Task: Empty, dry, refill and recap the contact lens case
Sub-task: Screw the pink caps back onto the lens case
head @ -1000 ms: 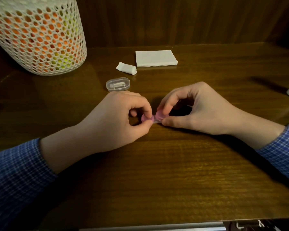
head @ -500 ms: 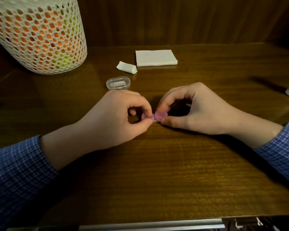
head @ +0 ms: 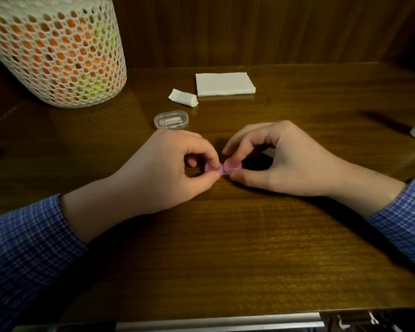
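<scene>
Head view, middle of the frame: two hands meet over one contact lens case (head: 222,169) lying on the wooden table (head: 225,248). Left hand (head: 163,173) pinches the left pink cap (head: 212,168) between thumb and forefinger; right hand (head: 283,161) pinches the right pink cap (head: 233,166) likewise. Behind them sit one clear oval box (head: 171,119), one crumpled tissue (head: 183,97) and one stack of folded tissues (head: 224,84). One mesh basket (head: 55,51) fills the upper left.
</scene>
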`<control>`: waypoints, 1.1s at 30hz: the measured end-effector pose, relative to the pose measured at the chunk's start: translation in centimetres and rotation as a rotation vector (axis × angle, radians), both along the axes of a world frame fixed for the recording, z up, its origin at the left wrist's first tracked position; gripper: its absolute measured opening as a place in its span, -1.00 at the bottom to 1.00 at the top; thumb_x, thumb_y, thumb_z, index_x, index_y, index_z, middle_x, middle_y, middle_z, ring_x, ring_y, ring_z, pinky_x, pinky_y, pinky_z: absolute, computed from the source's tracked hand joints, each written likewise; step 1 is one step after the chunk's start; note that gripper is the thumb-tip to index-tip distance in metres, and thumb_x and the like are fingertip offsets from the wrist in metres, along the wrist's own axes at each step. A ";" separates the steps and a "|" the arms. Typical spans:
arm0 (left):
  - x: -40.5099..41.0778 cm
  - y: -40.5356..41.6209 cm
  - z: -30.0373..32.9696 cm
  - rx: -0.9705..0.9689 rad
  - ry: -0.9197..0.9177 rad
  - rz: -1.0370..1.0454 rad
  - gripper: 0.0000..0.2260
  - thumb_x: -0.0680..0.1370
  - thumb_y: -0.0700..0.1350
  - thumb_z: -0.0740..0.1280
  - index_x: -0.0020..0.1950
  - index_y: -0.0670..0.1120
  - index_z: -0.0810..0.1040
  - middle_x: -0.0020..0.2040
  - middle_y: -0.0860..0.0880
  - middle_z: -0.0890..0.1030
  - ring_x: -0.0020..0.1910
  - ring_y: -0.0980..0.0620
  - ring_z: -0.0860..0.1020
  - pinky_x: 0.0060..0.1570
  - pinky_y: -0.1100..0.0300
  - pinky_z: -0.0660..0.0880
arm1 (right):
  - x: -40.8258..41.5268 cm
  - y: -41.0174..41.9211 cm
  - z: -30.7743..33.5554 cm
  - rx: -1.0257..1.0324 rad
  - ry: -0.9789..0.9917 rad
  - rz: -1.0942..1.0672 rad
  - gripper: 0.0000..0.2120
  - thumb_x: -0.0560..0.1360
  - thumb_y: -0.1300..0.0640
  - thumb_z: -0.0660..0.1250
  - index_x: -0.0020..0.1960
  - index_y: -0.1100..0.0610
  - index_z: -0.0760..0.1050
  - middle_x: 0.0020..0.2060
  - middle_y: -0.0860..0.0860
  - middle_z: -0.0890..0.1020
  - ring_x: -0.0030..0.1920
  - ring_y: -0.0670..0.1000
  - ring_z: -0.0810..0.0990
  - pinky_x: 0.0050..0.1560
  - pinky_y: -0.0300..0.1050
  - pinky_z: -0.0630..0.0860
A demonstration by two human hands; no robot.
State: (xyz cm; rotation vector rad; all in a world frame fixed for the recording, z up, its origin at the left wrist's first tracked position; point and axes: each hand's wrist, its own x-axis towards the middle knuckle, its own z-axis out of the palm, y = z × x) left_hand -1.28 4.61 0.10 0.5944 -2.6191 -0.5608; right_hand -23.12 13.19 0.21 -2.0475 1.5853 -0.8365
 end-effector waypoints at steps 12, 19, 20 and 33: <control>0.0 0.0 0.0 0.045 0.036 0.004 -0.90 0.50 -0.06 0.51 0.00 0.02 0.75 -0.06 0.13 0.71 -0.03 0.14 0.66 -0.10 0.20 0.60 | 0.7 -0.1 0.1 -0.053 0.028 0.015 -0.85 0.39 -0.02 0.54 -0.18 0.04 0.67 -0.08 -0.11 0.68 -0.02 -0.11 0.68 0.04 -0.08 0.64; 0.1 0.0 0.1 0.079 0.044 0.012 -0.91 0.50 -0.08 0.52 -0.01 0.00 0.76 -0.07 0.12 0.71 -0.04 0.14 0.66 -0.11 0.26 0.59 | -0.5 -0.1 0.5 0.007 0.027 0.097 -0.92 0.46 0.16 0.53 -0.04 0.10 0.72 0.04 -0.10 0.74 0.09 -0.16 0.70 0.15 -0.17 0.63; 0.1 0.0 0.1 0.084 0.044 0.012 -0.91 0.50 -0.08 0.52 -0.02 0.00 0.76 -0.07 0.12 0.71 -0.04 0.14 0.66 -0.10 0.26 0.59 | -0.5 -0.1 0.6 0.014 0.025 0.091 -0.92 0.46 0.14 0.54 -0.05 0.09 0.72 0.02 -0.11 0.74 0.08 -0.15 0.70 0.15 -0.15 0.63; 0.0 0.0 0.1 0.096 0.032 0.024 -0.89 0.49 -0.06 0.51 0.00 0.01 0.76 -0.06 0.13 0.71 -0.04 0.15 0.66 -0.10 0.19 0.61 | -0.6 -0.1 0.5 0.027 0.015 0.102 -0.91 0.45 0.16 0.53 -0.04 0.11 0.73 0.08 -0.09 0.73 0.07 -0.12 0.71 0.10 -0.16 0.65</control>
